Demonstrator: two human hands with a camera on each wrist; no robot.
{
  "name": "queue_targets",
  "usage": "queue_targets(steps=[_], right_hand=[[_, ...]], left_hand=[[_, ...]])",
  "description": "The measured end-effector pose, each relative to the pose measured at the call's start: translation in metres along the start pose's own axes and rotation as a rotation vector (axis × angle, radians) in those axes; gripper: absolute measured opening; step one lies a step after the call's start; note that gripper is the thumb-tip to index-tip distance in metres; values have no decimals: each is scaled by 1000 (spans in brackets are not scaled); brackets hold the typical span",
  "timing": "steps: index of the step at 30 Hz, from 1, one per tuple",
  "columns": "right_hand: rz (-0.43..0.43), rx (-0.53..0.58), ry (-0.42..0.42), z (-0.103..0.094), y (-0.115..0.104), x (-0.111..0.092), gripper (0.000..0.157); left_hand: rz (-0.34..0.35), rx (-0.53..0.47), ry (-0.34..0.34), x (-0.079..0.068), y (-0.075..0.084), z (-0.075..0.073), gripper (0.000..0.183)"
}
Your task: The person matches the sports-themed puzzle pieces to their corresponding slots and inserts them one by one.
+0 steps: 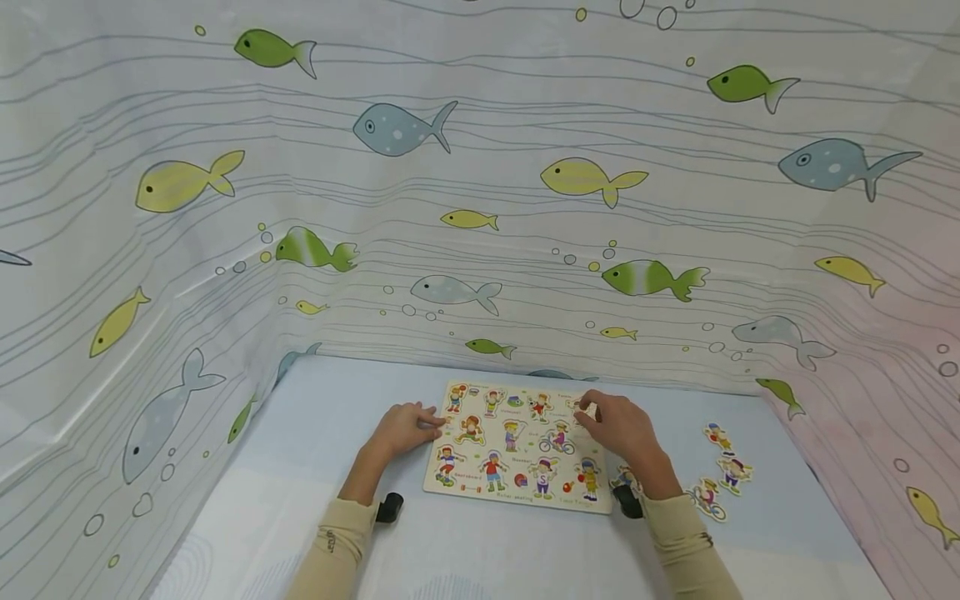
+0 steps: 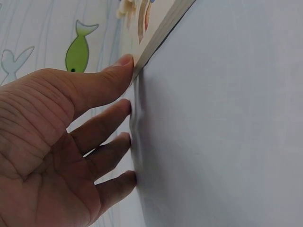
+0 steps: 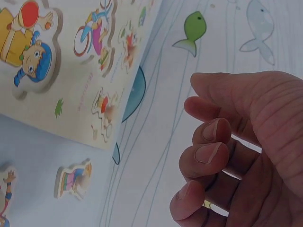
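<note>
Up at the top right corner of the wooden puzzle board [image 1: 491, 433], the right hand [image 1: 618, 425] is hovering with its grip loosely curled, thumb and forefinger bending close together, and nothing is showing between them! Over on the opposite side, the left hand [image 1: 405, 429] is keeping its grip relaxed and spread, the thumb touching the board's left edge and the other fingers reaching down beside it. The board itself is lying flat, far side away from the person, between the two hands, and it's carrying rows of sporty figures: a cyclist [image 1: 557, 437] is riding near the right, and a blue-haired figure in yellow [image 1: 588, 479] is raising a red bat at the lower right corner. One loose piece [image 1: 624, 477] is peeking out, partly hidden by the right wrist; farther right, a blue-capped piece [image 1: 717, 438], a purple-striped piece [image 1: 734, 472] and a loose cyclist piece [image 1: 707, 498] are lying close together on the pale blue worktop [image 1: 525, 550]. Behind it all, a fish-print sheet [image 1: 525, 283] is hanging in folds.
</note>
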State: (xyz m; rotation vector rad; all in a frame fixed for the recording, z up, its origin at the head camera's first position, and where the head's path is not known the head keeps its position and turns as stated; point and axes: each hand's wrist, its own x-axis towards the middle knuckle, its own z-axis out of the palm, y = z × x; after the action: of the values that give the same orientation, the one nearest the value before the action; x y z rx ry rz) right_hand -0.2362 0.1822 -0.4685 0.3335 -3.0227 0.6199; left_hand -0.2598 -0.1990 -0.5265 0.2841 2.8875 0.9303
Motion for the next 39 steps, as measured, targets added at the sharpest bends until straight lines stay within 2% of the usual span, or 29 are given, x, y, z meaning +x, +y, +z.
queue_targets(steps=[13, 34, 39], right_hand=[[47, -19, -16, -1, 16, 6, 21], [112, 8, -88, -3, 50, 16, 23], [130, -7, -102, 0, 60, 17, 22]], left_hand=[[35, -13, 8, -1, -1, 1, 21], [29, 0, 6, 1, -1, 0, 22], [9, 0, -2, 2, -1, 1, 23]])
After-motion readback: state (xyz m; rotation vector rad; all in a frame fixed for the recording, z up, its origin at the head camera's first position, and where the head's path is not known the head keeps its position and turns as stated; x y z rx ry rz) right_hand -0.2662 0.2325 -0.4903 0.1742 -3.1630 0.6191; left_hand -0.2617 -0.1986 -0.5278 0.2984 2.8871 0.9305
